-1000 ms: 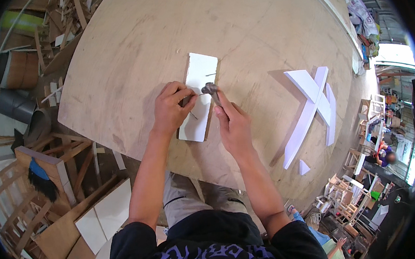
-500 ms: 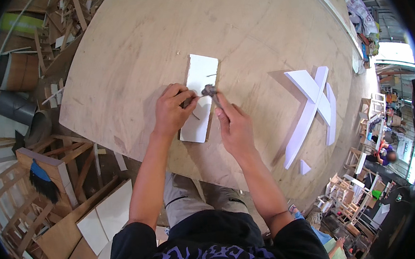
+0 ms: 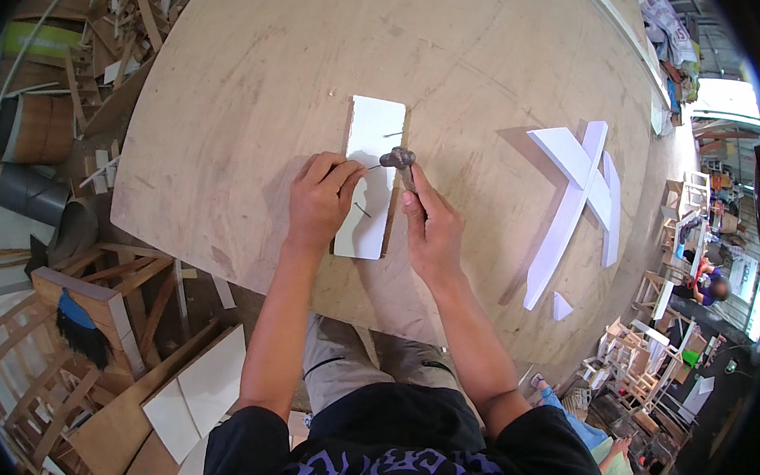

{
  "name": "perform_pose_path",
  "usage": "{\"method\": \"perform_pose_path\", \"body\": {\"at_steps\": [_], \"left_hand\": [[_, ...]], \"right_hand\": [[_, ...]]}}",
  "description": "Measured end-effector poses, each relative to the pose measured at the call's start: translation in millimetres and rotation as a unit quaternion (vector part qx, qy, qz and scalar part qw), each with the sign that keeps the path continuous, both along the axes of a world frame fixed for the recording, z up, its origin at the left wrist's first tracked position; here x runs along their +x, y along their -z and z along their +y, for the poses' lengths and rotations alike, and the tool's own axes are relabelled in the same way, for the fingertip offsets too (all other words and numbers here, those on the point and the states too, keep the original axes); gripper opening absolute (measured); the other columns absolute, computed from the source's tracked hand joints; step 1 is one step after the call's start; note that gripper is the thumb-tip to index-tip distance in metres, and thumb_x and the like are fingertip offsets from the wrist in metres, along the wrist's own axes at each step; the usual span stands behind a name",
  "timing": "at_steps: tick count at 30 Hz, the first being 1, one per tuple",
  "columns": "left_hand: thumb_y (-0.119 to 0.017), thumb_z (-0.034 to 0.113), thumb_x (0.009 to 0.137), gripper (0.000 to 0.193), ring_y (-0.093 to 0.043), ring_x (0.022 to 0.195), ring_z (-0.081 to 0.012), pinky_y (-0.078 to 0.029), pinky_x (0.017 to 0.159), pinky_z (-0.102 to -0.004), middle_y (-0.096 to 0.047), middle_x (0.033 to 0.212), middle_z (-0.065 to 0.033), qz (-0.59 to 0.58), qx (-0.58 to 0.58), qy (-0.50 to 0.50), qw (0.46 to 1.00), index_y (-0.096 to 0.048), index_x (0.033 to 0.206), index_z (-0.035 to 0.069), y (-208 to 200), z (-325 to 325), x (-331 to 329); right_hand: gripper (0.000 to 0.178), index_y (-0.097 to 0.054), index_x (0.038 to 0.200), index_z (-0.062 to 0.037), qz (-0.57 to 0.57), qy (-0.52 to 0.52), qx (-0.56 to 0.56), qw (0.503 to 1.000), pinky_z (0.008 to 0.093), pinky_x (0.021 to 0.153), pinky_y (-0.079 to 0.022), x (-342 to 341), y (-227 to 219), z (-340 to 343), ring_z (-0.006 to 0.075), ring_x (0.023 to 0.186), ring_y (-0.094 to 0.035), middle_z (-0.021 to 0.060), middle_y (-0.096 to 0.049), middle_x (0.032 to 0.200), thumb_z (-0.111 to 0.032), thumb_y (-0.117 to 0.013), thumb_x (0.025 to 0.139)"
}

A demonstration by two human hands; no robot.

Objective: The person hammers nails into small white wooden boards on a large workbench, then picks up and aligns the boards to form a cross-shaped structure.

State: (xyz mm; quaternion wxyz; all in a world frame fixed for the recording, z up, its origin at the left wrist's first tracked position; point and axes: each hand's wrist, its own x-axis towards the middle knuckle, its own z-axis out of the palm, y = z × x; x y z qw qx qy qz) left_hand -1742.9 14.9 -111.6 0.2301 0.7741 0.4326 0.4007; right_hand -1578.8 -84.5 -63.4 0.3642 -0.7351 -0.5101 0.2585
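Observation:
A white rectangular board [image 3: 377, 117] with rough brown edges lies on the wooden tabletop. My left hand [image 3: 323, 195] rests over its left side, pinching a thin nail [image 3: 373, 167] that points toward the hammer. In my right hand [image 3: 434, 229], at the board's right edge, is a hammer [image 3: 399, 157] with a dark metal head; its head hovers close to the nail, and whether they touch I cannot tell. Two more nails show on the board: one nail [image 3: 392, 134] near the far end, another nail [image 3: 362, 209] nearer me, between my hands.
Crossed white wooden strips [image 3: 567, 209] lie on the tabletop [image 3: 236, 115] to the right, with a small white triangular offcut [image 3: 562, 305] beside them. Left of the table stand wooden frames, leaning panels [image 3: 198, 395] and a blue-and-black brush [image 3: 79, 328]. People and stacked wooden frames are at the right.
The hammer's head has turned and shifted slightly right, away from my left fingers, uncovering more of the pinched nail. The whole view has shifted a little.

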Motion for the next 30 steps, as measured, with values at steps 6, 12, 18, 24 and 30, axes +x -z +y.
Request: {"method": "perform_pose_path", "body": {"at_steps": [6, 12, 18, 24, 30], "left_hand": [[-0.086, 0.005, 0.086, 0.011, -0.072, 0.082, -0.0261, -0.058, 0.070, -0.0381, -0.073, 0.094, -0.0071, -0.002, 0.005, -0.020, 1.000, -0.080, 0.094, 0.003, -2.0, -1.0, 3.3], [-0.087, 0.005, 0.083, 0.014, -0.072, 0.083, -0.0265, -0.058, 0.071, -0.0381, -0.072, 0.094, -0.0072, -0.038, -0.041, -0.017, 0.998, -0.079, 0.094, 0.004, -1.7, 0.9, 2.6], [-0.088, 0.005, 0.081, 0.016, -0.071, 0.084, -0.0266, -0.058, 0.072, -0.0378, -0.072, 0.094, -0.0066, -0.037, -0.068, -0.005, 0.997, -0.079, 0.093, 0.004, -1.7, 2.1, 1.5], [-0.088, 0.005, 0.080, 0.016, -0.071, 0.084, -0.0265, -0.058, 0.072, -0.0378, -0.072, 0.094, -0.0067, -0.043, -0.066, -0.004, 0.997, -0.079, 0.094, 0.003, 0.7, 2.7, 0.8], [-0.087, 0.004, 0.081, 0.016, -0.072, 0.084, -0.0273, -0.059, 0.073, -0.0382, -0.073, 0.096, -0.0076, -0.042, -0.061, -0.008, 0.997, -0.079, 0.094, 0.003, 1.6, 2.7, 1.4]], "right_hand": [[0.044, -0.061, 0.151, -0.0056, -0.014, 0.019, 0.020, 1.000, 0.0389, 0.071, -0.054, -6.8, -4.8, 19.3, 0.0277, 0.075, -0.066, 0.0172, -0.069, 0.089, -0.011, -0.063, 0.108], [0.043, -0.062, 0.151, -0.0059, 0.006, -0.022, -0.015, 1.000, 0.0396, 0.068, -0.052, -3.8, -11.9, 24.1, 0.0273, 0.072, -0.064, 0.0171, -0.069, 0.088, -0.011, -0.064, 0.107], [0.043, -0.064, 0.149, -0.0073, 0.030, 0.000, -0.014, 0.999, 0.0401, 0.068, -0.052, -5.4, -9.2, 11.5, 0.0275, 0.070, -0.064, 0.0169, -0.069, 0.087, -0.012, -0.066, 0.107], [0.043, -0.065, 0.150, -0.0092, -0.031, -0.015, 0.013, 0.999, 0.0401, 0.066, -0.052, -4.8, -7.7, 11.2, 0.0281, 0.070, -0.065, 0.0162, -0.067, 0.085, -0.012, -0.066, 0.107], [0.045, -0.063, 0.151, -0.0100, -0.035, -0.021, 0.036, 0.999, 0.0413, 0.065, -0.052, -4.7, -8.2, 14.0, 0.0305, 0.070, -0.064, 0.0162, -0.065, 0.083, -0.011, -0.066, 0.107]]}}
